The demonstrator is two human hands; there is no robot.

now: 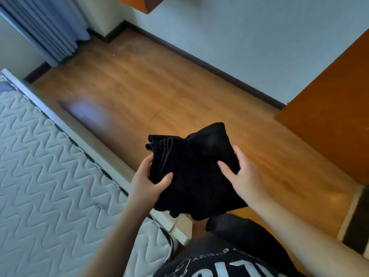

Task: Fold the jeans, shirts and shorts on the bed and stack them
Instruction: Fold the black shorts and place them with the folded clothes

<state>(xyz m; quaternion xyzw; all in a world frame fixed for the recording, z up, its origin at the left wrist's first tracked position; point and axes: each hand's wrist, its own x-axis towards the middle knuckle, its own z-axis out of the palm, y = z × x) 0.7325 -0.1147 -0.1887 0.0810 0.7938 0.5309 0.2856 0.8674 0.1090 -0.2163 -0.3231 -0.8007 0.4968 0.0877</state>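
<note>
A folded black garment (196,168) hangs in the air above the wooden floor, just past the corner of the bed (46,176). My left hand (150,182) grips its left edge, thumb on top and fingers underneath. My right hand (241,174) grips its right side, thumb lying across the top of the cloth. Several folded layers show at the garment's upper left. I cannot tell which kind of garment it is. No other clothes are in view.
The bed's quilted white mattress fills the lower left, edged by a pale frame (111,158). Wooden floor (159,86) stretches ahead to a white wall. Blue curtains (50,27) hang at the far left. An orange cabinet (335,106) stands at the right.
</note>
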